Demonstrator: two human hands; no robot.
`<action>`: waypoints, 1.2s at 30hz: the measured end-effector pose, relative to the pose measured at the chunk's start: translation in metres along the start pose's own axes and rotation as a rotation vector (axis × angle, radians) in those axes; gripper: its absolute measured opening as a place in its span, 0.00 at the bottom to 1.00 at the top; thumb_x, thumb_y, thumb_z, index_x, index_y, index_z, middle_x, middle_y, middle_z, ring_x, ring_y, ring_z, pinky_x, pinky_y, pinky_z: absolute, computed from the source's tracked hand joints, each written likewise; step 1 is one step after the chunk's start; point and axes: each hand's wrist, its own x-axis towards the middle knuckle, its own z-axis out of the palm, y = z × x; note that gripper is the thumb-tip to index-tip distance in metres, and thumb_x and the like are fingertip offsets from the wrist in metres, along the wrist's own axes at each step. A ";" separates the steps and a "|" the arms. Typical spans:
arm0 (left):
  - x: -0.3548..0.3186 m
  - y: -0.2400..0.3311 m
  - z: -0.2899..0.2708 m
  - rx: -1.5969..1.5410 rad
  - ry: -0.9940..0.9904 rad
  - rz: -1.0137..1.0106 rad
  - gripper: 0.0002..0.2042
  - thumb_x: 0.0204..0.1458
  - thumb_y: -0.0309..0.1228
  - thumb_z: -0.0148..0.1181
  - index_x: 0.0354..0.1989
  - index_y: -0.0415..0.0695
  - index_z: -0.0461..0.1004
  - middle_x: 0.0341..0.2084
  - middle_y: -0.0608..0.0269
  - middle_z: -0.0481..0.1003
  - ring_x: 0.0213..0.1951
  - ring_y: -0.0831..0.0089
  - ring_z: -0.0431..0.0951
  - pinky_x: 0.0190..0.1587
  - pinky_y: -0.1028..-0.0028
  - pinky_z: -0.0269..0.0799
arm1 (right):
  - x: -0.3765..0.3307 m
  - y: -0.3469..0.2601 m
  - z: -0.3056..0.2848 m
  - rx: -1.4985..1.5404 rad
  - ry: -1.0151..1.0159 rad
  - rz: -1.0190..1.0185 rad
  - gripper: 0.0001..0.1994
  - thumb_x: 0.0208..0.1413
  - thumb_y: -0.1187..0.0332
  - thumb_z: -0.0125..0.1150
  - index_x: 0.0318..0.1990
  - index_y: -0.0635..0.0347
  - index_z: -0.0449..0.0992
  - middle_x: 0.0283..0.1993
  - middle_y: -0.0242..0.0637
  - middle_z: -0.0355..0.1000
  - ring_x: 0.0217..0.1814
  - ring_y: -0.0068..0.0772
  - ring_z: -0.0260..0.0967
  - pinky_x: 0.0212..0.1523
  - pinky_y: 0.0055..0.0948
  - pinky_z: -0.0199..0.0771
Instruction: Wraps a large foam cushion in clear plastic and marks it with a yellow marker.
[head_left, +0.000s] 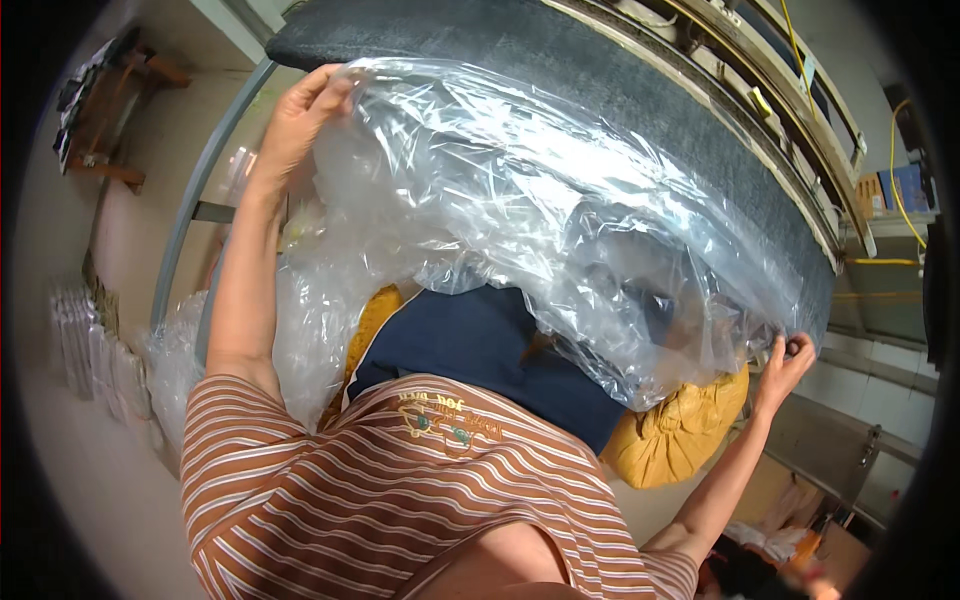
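Note:
A large sheet of clear plastic film [480,180] stretches between my two hands, crinkled and shiny with glare. At its far left corner, my left hand [312,112] pinches the edge with fingers closed, beside the end of a dark grey padded board [440,38]. On the right, my right hand [785,362] has its fingers closed on the film's other end, near the board's right end. The film hangs down from the board's near edge over my lap. More loose film bunches up on the left, below my left forearm.
Beyond the board runs a metal frame with rails [760,100] and a yellow cord [795,50]. A mustard-yellow cushion [680,430] is under my legs. To the left are a grey metal bar [190,225], a wooden stand [120,110] and a row of wrapped bundles [95,340].

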 end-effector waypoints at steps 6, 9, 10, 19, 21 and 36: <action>-0.004 -0.001 -0.026 -0.083 -0.634 -0.471 0.34 0.56 0.64 0.34 0.35 0.43 0.77 0.27 0.68 0.72 0.23 0.79 0.71 0.29 0.80 0.65 | -0.010 -0.167 -0.006 0.700 -0.462 0.153 0.08 0.56 0.72 0.54 0.43 0.61 0.71 0.42 0.31 0.67 0.43 0.22 0.64 0.46 0.22 0.65; 0.006 0.014 0.031 0.199 -0.353 -0.482 0.29 0.58 0.58 0.39 0.38 0.43 0.77 0.29 0.67 0.74 0.27 0.81 0.71 0.29 0.80 0.66 | -0.046 -0.231 0.034 1.179 -1.237 0.340 0.15 0.59 0.67 0.54 0.51 0.63 0.69 0.46 0.35 0.71 0.44 0.23 0.68 0.46 0.24 0.69; -0.001 0.023 0.052 0.143 -0.461 -0.455 0.26 0.58 0.55 0.43 0.37 0.43 0.76 0.28 0.71 0.74 0.28 0.83 0.70 0.30 0.82 0.65 | -0.055 -0.252 0.051 1.207 -1.419 0.322 0.19 0.59 0.66 0.52 0.57 0.63 0.65 0.49 0.36 0.70 0.43 0.26 0.69 0.46 0.25 0.69; -0.065 0.025 0.111 -0.323 -0.591 -0.377 0.09 0.56 0.34 0.57 0.35 0.41 0.74 0.25 0.77 0.70 0.28 0.89 0.65 0.31 0.85 0.62 | -0.075 -0.315 0.117 1.460 -1.214 0.446 0.11 0.58 0.60 0.56 0.37 0.60 0.72 0.31 0.26 0.68 0.32 0.18 0.63 0.37 0.19 0.63; -0.070 0.025 0.107 -0.398 -0.494 -0.374 0.08 0.56 0.34 0.56 0.34 0.42 0.74 0.24 0.77 0.69 0.27 0.89 0.65 0.31 0.85 0.61 | -0.076 -0.304 0.100 1.387 -1.173 0.355 0.09 0.58 0.62 0.56 0.33 0.59 0.72 0.28 0.25 0.67 0.31 0.17 0.63 0.37 0.19 0.62; -0.072 0.027 0.098 -0.626 -0.341 -0.280 0.07 0.58 0.35 0.54 0.33 0.45 0.73 0.26 0.74 0.69 0.20 0.89 0.60 0.23 0.87 0.55 | -0.102 -0.256 0.056 1.385 -0.949 0.395 0.05 0.56 0.69 0.59 0.32 0.59 0.72 0.30 0.23 0.69 0.34 0.12 0.62 0.38 0.16 0.63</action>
